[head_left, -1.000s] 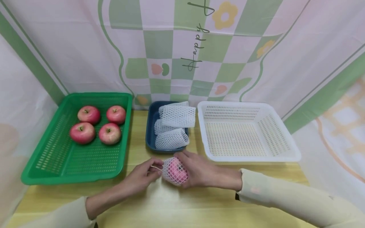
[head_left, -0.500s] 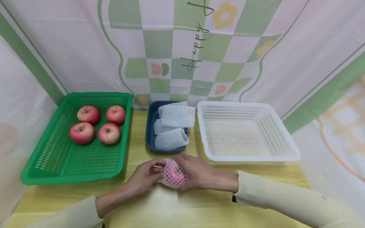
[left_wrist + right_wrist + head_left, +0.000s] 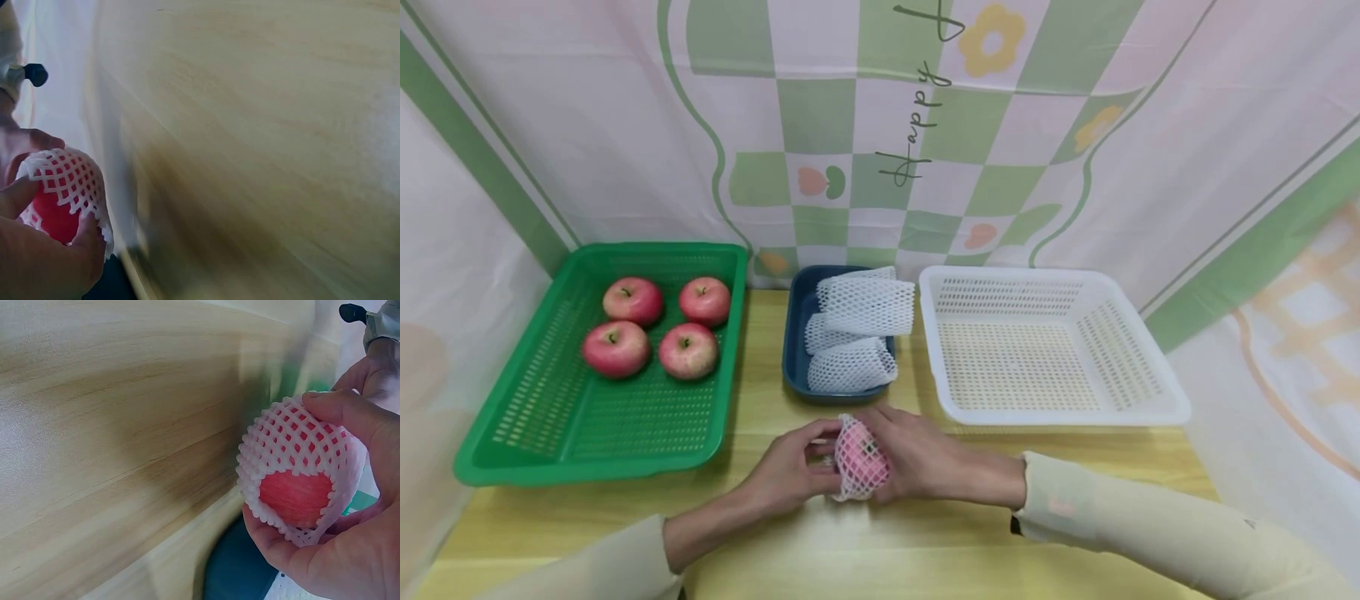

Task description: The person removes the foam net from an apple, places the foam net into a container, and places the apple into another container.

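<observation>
A red apple [image 3: 299, 497] sits partly inside a white foam net sleeve [image 3: 287, 434], just above the tabletop in the head view. My right hand [image 3: 921, 458] grips the netted apple from the right, thumb and fingers around it. From the other side my left hand [image 3: 786, 471] holds the open edge of the net, its thumb and fingers spread apart at the rim. A patch of bare red skin shows through the sleeve's opening in both wrist views. The left fingertips are partly hidden behind the net.
A green basket [image 3: 730, 400] with several apples [image 3: 616, 350] stands at left. Behind my hands is a dark blue tray [image 3: 790, 367] of foam nets [image 3: 868, 307]. At right stands a white basket [image 3: 1067, 418]. A patterned cloth [image 3: 816, 117] hangs behind.
My left hand has shifted slightly right and spread its fingers at the net's edge, where it earlier pinched a drawn-out strand. The right hand keeps its hold, moving slightly left and nearer.
</observation>
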Demonstrator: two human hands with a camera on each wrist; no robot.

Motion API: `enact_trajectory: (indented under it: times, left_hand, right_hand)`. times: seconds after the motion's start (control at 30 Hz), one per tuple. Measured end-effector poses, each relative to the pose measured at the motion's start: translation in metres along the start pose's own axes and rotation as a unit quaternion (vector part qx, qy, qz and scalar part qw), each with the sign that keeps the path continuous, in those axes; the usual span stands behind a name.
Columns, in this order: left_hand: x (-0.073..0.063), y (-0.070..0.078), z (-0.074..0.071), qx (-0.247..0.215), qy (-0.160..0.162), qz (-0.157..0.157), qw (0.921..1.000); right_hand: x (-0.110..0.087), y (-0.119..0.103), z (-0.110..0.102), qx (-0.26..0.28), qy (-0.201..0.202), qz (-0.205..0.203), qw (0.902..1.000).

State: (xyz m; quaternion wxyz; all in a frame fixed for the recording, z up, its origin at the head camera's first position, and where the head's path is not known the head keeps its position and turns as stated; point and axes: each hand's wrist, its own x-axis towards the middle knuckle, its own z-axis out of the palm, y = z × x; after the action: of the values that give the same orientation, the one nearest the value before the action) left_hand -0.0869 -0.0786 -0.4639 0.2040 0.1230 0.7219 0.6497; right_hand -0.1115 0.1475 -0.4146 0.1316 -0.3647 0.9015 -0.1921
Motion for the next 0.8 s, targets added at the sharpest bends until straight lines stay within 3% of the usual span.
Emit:
enact_trajectory:
  times: [0.5,0.8]
  left_hand:
    - [0.005,-0.003,0.008,0.045,0.012,0.009,0.9989]
    - [0.008,-0.002,0.011,0.082,0.024,0.005,0.9963]
  right_hand:
    - [0.002,0.001,0.004,0.004,0.014,0.008,0.9999]
    - [0.005,-0.001,0.006,0.002,0.028,-0.011,0.9995]
